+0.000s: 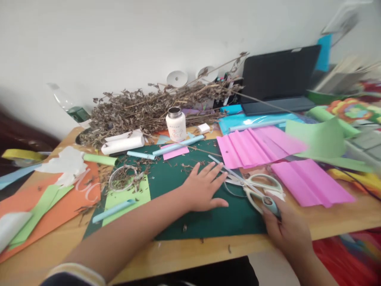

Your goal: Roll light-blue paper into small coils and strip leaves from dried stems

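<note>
My left hand (204,188) is spread palm down over the dark green mat (169,222), fingers apart and holding nothing. At the mat's right side, my right hand (290,230) is closed around the thick end of a light blue stick-shaped thing (270,204); its exact kind is unclear. A pair of scissors (263,182) with cream handles lies beside and partly under it, blades toward my left fingertips. Left of my forearm, a light blue paper roll (113,211) and a roll of clear tape (123,178) rest on light green paper (143,190).
Dried plant stalks (133,107) are heaped along the wall behind a white bottle (176,125). Pink crepe paper (247,149) lies right of the mat, before a black tablet (279,77). Orange paper (59,214) covers the left side. Dry leaf crumbs are scattered about.
</note>
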Motion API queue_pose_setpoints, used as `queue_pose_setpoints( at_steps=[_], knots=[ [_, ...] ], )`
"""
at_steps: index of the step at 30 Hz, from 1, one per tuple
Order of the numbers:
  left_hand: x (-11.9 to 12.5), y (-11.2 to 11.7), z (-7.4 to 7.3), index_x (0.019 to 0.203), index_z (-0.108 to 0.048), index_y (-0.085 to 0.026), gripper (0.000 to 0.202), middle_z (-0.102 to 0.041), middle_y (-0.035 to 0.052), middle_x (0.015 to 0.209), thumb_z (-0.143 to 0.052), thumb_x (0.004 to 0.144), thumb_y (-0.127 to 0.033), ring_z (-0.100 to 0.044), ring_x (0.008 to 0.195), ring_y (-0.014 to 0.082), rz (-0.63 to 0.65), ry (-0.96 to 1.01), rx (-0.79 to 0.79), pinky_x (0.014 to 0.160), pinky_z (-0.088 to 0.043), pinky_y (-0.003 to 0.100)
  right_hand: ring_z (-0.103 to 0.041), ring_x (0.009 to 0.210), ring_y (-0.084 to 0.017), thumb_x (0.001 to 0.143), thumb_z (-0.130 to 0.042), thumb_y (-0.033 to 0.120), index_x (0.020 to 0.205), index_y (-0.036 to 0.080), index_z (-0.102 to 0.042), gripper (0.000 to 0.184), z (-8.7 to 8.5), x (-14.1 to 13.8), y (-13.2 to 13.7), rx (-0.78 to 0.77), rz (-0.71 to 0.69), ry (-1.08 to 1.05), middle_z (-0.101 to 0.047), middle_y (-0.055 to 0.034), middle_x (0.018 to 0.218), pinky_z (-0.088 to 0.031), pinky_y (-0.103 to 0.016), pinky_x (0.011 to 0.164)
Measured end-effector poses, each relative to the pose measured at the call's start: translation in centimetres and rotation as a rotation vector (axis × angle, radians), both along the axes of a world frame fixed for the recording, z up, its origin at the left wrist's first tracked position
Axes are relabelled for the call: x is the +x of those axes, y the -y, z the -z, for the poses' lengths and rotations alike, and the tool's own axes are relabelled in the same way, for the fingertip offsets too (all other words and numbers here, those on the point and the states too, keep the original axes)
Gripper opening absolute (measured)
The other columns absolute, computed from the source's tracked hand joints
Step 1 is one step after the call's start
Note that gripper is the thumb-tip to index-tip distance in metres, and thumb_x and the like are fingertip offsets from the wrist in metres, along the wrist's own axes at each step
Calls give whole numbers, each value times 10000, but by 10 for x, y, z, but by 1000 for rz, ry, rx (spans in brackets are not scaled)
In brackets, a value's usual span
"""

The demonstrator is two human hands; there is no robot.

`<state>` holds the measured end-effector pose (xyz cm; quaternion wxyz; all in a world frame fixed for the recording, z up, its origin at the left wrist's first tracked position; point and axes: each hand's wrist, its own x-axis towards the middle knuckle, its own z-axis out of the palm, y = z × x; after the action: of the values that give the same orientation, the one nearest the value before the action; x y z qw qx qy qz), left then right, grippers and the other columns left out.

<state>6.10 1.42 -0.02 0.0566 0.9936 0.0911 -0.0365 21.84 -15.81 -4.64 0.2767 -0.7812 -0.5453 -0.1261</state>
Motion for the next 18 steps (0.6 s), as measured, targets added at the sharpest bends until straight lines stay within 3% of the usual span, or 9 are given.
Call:
queue_pose_setpoints(
  at_steps=[3,5,10,13,18],
  knots=[
    [25,-12,21,1295,-131,-99,741,-97,156,1367,-114,748,-599,-122,1246,268,-67,-21,-8,964,-108,510,-613,712,-235,769,-346,328,977,159,-507,314,2,0,1,22,-25,48,-647,-113,809,-481,-325,571],
    [22,-29,25,1294,-140,-91,722,-121,149,1364,-117,762,-579,-124,1248,254,-112,-42,37,977,-108,482,-617,703,-225,771,-351,309,972,162,-506,293,1,1,0,35,-49,77,-652,-106,799,-485,-319,577],
    [-36,-76,18,1288,-189,-108,631,-160,136,1357,-145,800,-505,-168,1238,249,-263,-98,151,972,-181,419,-618,726,-212,772,-367,275,997,162,-501,285,-2,1,-1,73,-84,56,-653,-95,836,-487,-295,578],
    [-76,-101,14,1282,-199,-74,607,-215,175,1332,-154,816,-461,-203,1224,267,-348,-165,157,969,-180,434,-617,729,-215,774,-372,278,997,162,-504,284,-1,1,-1,90,-80,25,-650,-98,844,-484,-301,588],
    [-134,-132,10,1289,-172,-96,538,-145,139,1360,-154,840,-391,-169,1234,265,-469,-202,147,968,-186,438,-614,705,-212,771,-382,272,989,142,-512,285,-2,1,1,69,-100,-5,-653,-102,811,-478,-294,575]
  ],
)
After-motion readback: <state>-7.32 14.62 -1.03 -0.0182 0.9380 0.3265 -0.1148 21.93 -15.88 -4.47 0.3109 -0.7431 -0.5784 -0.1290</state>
